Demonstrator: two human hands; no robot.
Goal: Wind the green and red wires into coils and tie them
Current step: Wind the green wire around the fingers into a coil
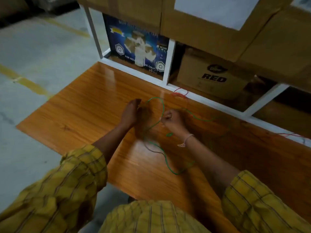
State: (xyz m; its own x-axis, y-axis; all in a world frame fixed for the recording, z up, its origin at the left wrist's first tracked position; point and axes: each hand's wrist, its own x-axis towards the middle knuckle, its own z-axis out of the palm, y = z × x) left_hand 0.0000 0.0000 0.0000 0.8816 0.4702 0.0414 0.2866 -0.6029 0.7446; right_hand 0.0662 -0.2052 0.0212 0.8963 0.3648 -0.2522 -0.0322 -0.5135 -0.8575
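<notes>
The thin green wire (162, 108) loops at frame centre between both hands, its slack trailing toward the lower centre and right across the glossy wooden table (87, 105). The right hand (170, 118) pinches it, fingers clenched; the left hand (132, 111), fingers straight, stands just beside the loop. The thin red wire (180, 94) lies farther up, nearer the right hand.

A single head-worn wide-angle view looks steeply down and forward, close over the left hand (130, 113) and right hand (170, 119), wooden tabletop (84, 106) beneath, shelving beyond.

"RED" — cardboard box (212, 76)
</notes>
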